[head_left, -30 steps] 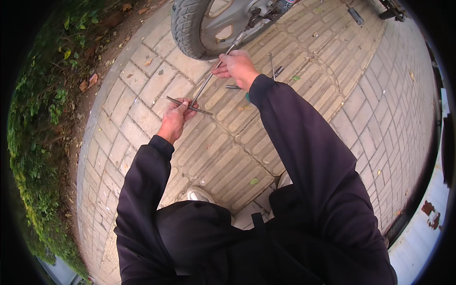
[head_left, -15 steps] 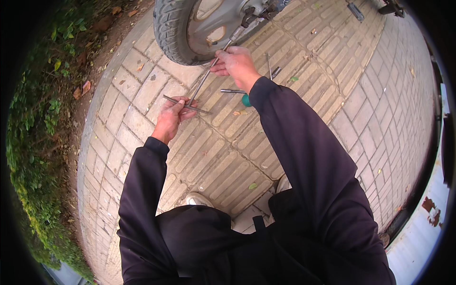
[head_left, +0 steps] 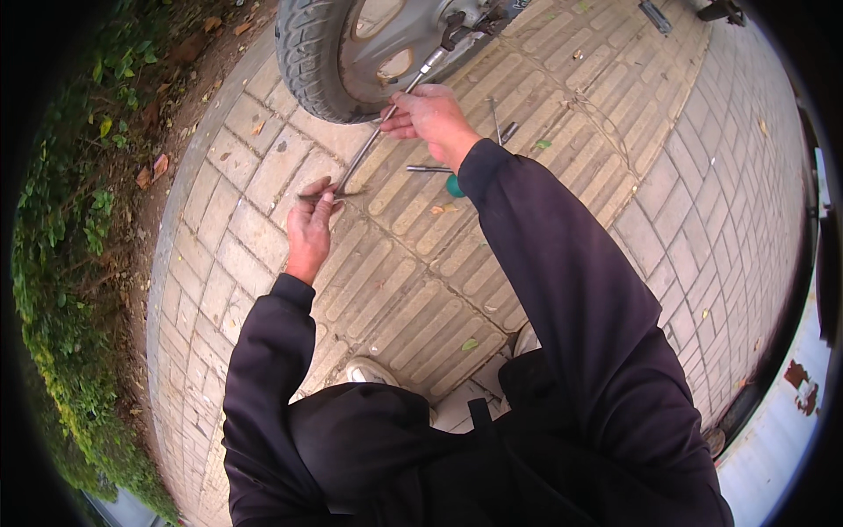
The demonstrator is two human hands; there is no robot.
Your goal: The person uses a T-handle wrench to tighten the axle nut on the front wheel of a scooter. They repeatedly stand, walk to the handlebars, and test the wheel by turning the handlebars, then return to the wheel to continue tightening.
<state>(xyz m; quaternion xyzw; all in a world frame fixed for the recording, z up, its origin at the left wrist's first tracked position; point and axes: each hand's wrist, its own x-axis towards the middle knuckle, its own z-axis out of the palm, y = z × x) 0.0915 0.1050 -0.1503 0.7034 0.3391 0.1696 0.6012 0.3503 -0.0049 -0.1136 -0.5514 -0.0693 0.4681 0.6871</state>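
A long T-handle socket wrench (head_left: 358,160) slants from my left hand up to the hub of a grey spoked wheel (head_left: 351,54). Its socket end meets the dark fittings (head_left: 455,32) at the axle. My left hand (head_left: 309,234) is closed about the crossbar end, with the bar slightly blurred between the fingers. Farther along, the fingers of my right hand (head_left: 428,119) close round the shaft, just below the socket. The black tyre (head_left: 306,61) stands on the paving, left of the right hand.
Beside my right wrist lie a metal rod (head_left: 425,169), a green round piece (head_left: 454,185) and a dark-ended tool (head_left: 508,133). A grey block-like part (head_left: 655,18) is at the far right. Green shrubs (head_left: 57,351) border the paving on the left.
The wrench's crossbar has turned, and my left hand has shifted and rotated with it. My right hand keeps its place on the shaft, moving only slightly left.
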